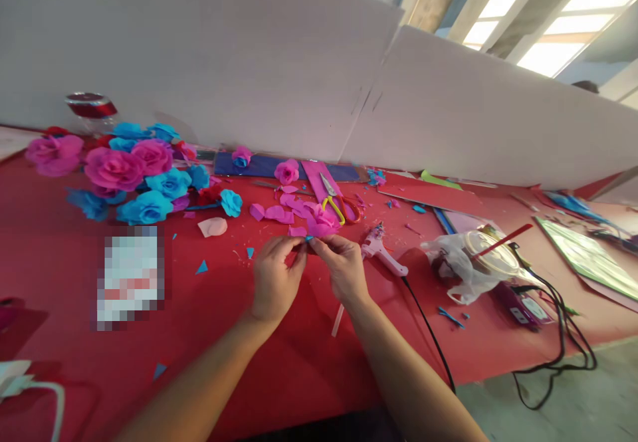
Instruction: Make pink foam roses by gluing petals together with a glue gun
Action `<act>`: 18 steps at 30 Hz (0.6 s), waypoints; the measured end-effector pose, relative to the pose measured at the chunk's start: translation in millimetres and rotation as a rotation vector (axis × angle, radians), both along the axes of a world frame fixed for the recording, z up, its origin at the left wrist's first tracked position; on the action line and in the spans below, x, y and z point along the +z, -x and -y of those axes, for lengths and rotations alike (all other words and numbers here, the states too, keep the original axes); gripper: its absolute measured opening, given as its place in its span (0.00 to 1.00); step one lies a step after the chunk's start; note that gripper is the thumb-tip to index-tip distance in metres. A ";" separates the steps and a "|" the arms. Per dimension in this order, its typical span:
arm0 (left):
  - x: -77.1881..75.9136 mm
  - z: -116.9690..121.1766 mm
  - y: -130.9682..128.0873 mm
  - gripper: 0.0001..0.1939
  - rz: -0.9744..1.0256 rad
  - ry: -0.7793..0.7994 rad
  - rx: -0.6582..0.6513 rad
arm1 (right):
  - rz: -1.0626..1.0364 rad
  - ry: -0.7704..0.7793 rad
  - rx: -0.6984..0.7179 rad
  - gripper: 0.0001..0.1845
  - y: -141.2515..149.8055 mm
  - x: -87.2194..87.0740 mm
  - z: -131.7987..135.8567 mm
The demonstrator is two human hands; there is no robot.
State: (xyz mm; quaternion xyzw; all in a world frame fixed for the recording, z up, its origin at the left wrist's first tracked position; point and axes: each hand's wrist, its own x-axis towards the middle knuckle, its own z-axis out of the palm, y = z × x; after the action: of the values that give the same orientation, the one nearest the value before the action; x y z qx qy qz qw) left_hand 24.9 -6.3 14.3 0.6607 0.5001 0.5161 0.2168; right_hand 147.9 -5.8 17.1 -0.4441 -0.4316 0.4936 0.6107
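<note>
1 small blue piece (309, 238), mostly hidden, pinched between fingers (323, 249), near pink petals (321, 220)

No text, number or sign is legible in this view. A pale item (130, 272) on the red table (299, 382), masked by coarse pixels, bears reddish bands that do not resolve into letters. Light patches on the purple box (521, 306) are too small and blurred to read.

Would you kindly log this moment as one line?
left hand: pinching blue piece | right hand: pinching same piece | nearby: petals, scissors, glue gun
</note>
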 end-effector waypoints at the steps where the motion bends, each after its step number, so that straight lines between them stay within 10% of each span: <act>1: 0.1 0.4 -0.5 0.07 0.006 0.007 -0.007 | -0.007 0.000 -0.040 0.06 1.0 -0.7 -0.3; 7: -0.6 -3.0 -4.5 0.09 0.364 0.247 -0.147 | -0.027 0.028 -0.153 0.06 5.2 -5.0 -3.1; 18: 6.0 -17.4 4.8 0.12 0.840 0.585 -0.241 | 0.179 -0.051 0.086 0.07 3.2 -0.6 1.3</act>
State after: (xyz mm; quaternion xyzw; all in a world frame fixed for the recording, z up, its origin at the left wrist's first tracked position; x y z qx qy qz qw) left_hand 20.2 11.0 20.3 0.3616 0.4137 0.5467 0.6319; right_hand 144.7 -7.1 16.5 -0.4518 -0.5156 0.4666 0.5589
